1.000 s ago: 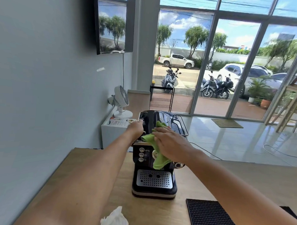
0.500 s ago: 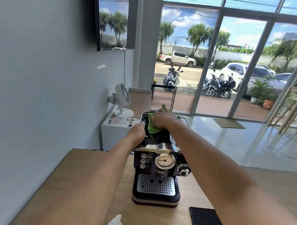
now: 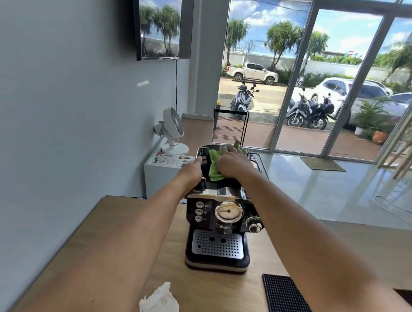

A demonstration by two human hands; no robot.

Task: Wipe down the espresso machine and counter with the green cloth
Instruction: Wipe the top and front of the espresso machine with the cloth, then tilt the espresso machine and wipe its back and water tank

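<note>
Glossy black espresso machine (image 3: pixel 221 213); matt wood counter (image 3: pixel 116 234); soft green cloth (image 3: pixel 214 163).

The left arm (image 3: pixel 126 235) came from 7 o'clock, the right arm (image 3: pixel 315 231) from 4 o'clock, both stretched toward 12 o'clock. The right hand (image 3: pixel 233 163) lay flat, fingers straight. The left hand (image 3: pixel 191 173) sat at its 9 o'clock, fingers maybe straight too.

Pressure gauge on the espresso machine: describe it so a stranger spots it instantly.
Find the black espresso machine on the wooden counter. On its front, above the perforated drip tray, sits the pressure gauge: the only pale dial with a needle, between three small buttons and a dark knob.
</note>
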